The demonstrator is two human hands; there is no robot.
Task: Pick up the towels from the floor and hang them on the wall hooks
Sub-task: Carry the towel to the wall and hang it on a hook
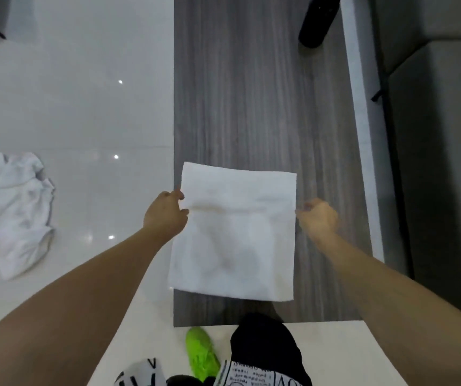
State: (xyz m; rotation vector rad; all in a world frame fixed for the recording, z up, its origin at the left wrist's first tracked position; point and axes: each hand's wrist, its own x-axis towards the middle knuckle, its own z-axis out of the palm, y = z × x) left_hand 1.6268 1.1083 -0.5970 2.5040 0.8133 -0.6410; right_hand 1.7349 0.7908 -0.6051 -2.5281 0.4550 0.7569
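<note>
A white towel (pixel 234 235) hangs spread flat in the air in front of me, above the dark wood-grain floor strip. My left hand (pixel 165 215) pinches its left edge near the top. My right hand (pixel 318 218) grips its right edge at about the same height. A second white towel (pixel 14 210) lies crumpled on the glossy white tiles at the left. No wall hooks are in view.
The dark wood-grain floor strip (pixel 251 93) runs up the middle, with white tiles (pixel 84 93) to its left. A black object (pixel 318 20) lies at the top right. A grey wall or cabinet (pixel 432 135) stands on the right. My green shoe (pixel 201 352) is below.
</note>
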